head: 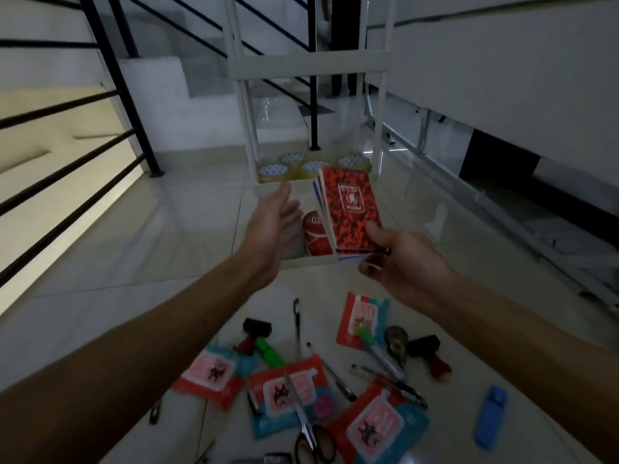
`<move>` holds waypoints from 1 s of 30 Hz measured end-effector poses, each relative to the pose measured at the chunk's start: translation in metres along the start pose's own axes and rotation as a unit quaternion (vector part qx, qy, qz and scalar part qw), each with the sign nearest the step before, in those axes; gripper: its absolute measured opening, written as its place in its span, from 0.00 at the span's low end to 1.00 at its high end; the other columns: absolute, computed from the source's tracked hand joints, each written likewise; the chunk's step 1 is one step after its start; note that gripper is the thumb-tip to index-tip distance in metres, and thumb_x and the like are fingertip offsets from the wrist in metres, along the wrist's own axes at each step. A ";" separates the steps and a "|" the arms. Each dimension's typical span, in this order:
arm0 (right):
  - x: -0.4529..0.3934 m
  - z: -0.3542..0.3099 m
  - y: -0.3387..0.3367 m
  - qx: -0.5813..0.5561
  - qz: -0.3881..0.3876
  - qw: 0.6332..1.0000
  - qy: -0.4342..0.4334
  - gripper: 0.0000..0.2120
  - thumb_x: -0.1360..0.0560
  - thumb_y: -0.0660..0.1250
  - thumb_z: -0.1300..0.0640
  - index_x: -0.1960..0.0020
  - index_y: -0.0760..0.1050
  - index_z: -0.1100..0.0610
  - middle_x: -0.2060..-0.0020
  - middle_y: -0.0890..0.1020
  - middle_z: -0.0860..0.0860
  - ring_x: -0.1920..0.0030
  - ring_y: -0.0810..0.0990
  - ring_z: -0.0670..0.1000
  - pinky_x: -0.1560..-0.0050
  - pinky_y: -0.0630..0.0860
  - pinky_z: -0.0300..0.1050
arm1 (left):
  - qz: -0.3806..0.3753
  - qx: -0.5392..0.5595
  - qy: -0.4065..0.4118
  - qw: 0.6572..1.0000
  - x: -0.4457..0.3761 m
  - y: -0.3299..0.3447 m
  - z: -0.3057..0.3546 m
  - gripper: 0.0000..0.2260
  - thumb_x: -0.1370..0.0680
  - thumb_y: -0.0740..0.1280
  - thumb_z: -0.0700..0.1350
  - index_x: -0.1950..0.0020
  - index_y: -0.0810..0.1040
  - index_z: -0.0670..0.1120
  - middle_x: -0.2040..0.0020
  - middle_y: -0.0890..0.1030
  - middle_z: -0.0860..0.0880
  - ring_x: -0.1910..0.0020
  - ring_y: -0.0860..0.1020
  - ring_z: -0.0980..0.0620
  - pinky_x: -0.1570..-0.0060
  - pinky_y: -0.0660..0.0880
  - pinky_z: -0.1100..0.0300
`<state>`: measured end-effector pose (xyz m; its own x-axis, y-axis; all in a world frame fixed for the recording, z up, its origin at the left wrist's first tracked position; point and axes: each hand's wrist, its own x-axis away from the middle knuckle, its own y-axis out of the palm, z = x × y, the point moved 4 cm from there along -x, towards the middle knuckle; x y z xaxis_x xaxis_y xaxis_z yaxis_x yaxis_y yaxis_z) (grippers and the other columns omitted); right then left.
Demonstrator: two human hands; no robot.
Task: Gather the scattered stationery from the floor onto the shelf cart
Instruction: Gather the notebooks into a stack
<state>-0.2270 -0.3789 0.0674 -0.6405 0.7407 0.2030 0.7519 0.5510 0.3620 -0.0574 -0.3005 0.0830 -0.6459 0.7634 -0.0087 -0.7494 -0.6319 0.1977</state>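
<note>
My right hand (400,259) grips a stack of red-and-black patterned notebooks (351,212) by its near end, held tilted above the white shelf cart's lower tray (311,262). My left hand (274,222) is open and empty, just left of the stack over the same tray. A red tape roll (315,236) lies inside that tray. Scattered on the floor below are several red-and-teal packets (288,400), scissors (308,426), pens (296,323), a green highlighter (268,353), a blue highlighter (490,416) and two tape dispensers (430,356).
The white cart frame (308,67) rises ahead, with several clear tape rolls (291,162) on a tray behind the notebooks. A black stair railing (134,105) stands to the left. A white wall unit with metal rails (502,209) runs along the right.
</note>
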 end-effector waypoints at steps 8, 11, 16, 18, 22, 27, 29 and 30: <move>-0.058 -0.093 0.035 -0.029 0.031 0.999 -0.030 0.12 0.22 0.67 0.57 0.40 0.77 0.59 0.52 0.84 0.55 0.56 0.81 0.53 0.60 0.76 0.45 | 0.101 -0.540 0.311 0.776 -0.123 -0.008 0.139 0.33 0.24 0.68 0.50 0.22 0.58 0.44 0.26 0.66 0.43 0.28 0.65 0.44 0.29 0.64 0.48; -0.078 -0.118 0.057 -0.023 0.034 0.999 -0.023 0.12 0.22 0.68 0.55 0.42 0.77 0.60 0.55 0.83 0.55 0.58 0.80 0.52 0.62 0.76 0.44 | 0.090 -0.655 0.344 0.667 -0.167 -0.005 0.175 0.38 0.27 0.67 0.53 0.22 0.57 0.41 0.25 0.63 0.38 0.28 0.64 0.39 0.28 0.61 0.43; -0.114 -0.170 0.092 -0.003 0.022 0.999 -0.043 0.13 0.22 0.68 0.55 0.42 0.78 0.61 0.54 0.84 0.55 0.61 0.81 0.51 0.67 0.77 0.42 | 0.091 -0.719 0.293 0.624 -0.205 -0.019 0.175 0.37 0.25 0.68 0.55 0.22 0.56 0.43 0.24 0.62 0.40 0.26 0.61 0.41 0.26 0.57 0.43; -0.129 -0.196 0.103 0.020 0.020 0.997 -0.076 0.11 0.22 0.69 0.55 0.42 0.77 0.60 0.56 0.84 0.54 0.63 0.81 0.49 0.68 0.76 0.41 | 0.094 -0.705 0.316 0.627 -0.206 -0.019 0.167 0.38 0.27 0.69 0.54 0.22 0.57 0.42 0.25 0.63 0.40 0.27 0.63 0.40 0.26 0.60 0.44; -0.166 -0.256 0.123 0.160 0.052 0.966 -0.198 0.08 0.24 0.71 0.54 0.54 0.78 0.59 0.63 0.83 0.51 0.66 0.81 0.48 0.68 0.74 0.41 | 0.097 -0.660 0.329 0.668 -0.208 -0.019 0.164 0.38 0.26 0.69 0.51 0.21 0.56 0.40 0.23 0.61 0.40 0.23 0.57 0.43 0.22 0.49 0.50; -0.226 -0.306 0.157 0.291 0.038 0.913 -0.285 0.14 0.26 0.74 0.55 0.46 0.79 0.63 0.57 0.84 0.53 0.62 0.83 0.45 0.66 0.77 0.34 | 0.102 -0.644 0.347 0.674 -0.211 -0.025 0.163 0.36 0.24 0.66 0.51 0.20 0.54 0.42 0.21 0.58 0.44 0.21 0.54 0.47 0.23 0.51 0.54; -0.257 -0.310 0.169 0.292 0.035 0.918 -0.265 0.17 0.27 0.75 0.54 0.46 0.78 0.65 0.56 0.84 0.55 0.62 0.83 0.46 0.66 0.78 0.35 | 0.108 -0.651 0.345 0.667 -0.214 -0.026 0.163 0.36 0.24 0.66 0.52 0.20 0.55 0.42 0.21 0.59 0.44 0.21 0.55 0.47 0.24 0.53 0.53; -0.270 -0.308 0.173 0.282 0.029 0.927 -0.246 0.20 0.28 0.76 0.54 0.45 0.77 0.65 0.54 0.84 0.56 0.59 0.84 0.48 0.63 0.81 0.39 | 0.106 -0.656 0.344 0.664 -0.214 -0.025 0.163 0.36 0.24 0.66 0.52 0.21 0.56 0.41 0.21 0.60 0.44 0.22 0.55 0.46 0.23 0.54 0.53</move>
<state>0.0281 -0.6022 0.3551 -0.5522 0.7844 -0.2826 0.8337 0.5160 -0.1970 0.1233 -0.4255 0.2393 -0.3330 0.6821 -0.6510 0.1780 -0.6325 -0.7538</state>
